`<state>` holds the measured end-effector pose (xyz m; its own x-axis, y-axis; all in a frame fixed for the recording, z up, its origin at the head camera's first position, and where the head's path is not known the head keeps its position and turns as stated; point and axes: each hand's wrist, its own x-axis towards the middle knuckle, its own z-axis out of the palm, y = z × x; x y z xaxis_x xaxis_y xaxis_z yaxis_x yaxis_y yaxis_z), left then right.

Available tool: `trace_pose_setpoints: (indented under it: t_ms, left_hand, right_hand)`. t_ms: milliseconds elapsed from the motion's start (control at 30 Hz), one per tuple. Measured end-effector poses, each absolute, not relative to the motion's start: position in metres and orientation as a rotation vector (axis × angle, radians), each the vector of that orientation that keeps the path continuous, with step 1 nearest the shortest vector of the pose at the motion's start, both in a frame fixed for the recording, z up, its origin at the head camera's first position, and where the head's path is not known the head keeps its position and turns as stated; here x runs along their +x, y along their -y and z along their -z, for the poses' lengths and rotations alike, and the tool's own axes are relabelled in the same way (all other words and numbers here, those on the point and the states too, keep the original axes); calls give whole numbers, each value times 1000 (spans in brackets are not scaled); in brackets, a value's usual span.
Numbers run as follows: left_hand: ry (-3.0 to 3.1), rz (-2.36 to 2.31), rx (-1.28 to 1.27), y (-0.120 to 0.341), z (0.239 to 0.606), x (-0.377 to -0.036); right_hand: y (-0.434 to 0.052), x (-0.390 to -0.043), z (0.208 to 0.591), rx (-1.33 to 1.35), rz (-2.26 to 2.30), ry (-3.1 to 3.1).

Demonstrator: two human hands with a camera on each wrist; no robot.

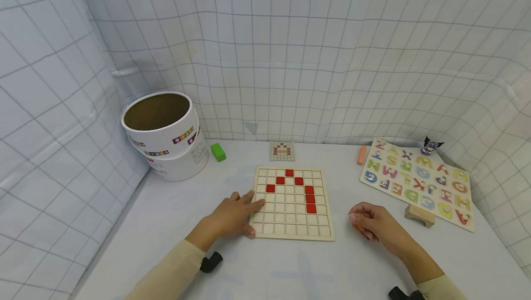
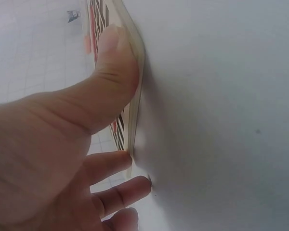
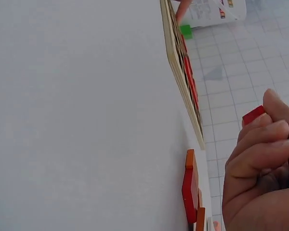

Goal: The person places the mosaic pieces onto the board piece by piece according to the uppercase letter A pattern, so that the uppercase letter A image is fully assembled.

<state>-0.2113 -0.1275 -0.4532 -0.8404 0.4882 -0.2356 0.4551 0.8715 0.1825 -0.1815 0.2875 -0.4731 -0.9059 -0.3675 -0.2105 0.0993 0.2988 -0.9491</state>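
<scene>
A wooden grid board (image 1: 292, 226) lies on the white table, with several red square tiles (image 1: 310, 198) set in its cells in an arch shape. My left hand (image 1: 236, 214) rests on the board's left edge, thumb (image 2: 111, 72) on the front corner and fingers straight across the rim (image 2: 137, 96). My right hand (image 1: 371, 224) hovers to the right of the board with its fingers curled around a red tile (image 3: 254, 115). More red and orange tiles (image 3: 190, 187) lie on the table under that hand.
Two stacked white round boxes (image 1: 166, 134) stand at the back left, beside a green block (image 1: 217, 151). A small pattern card (image 1: 282, 150) lies behind the board. An alphabet puzzle (image 1: 419, 182), an orange piece (image 1: 362, 154), a wooden arch block (image 1: 420, 214) and a small figurine (image 1: 429, 145) are on the right.
</scene>
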Motion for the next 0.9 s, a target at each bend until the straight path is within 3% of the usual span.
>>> trace_pose_setpoints:
  t_ms: [233,633,900]
  left_hand:
    - [-2799,-227,742,134,460,-204]
    - [-2806,-341,676,143,464,-195]
    - [-2824,-343,708,139,464,-194]
  right_hand:
    - [-252,-210,468,-264,1691,-2071]
    - [-115,-252,472,-267,1752,-2014]
    - [-79,-258,474,-456,1221,-2578]
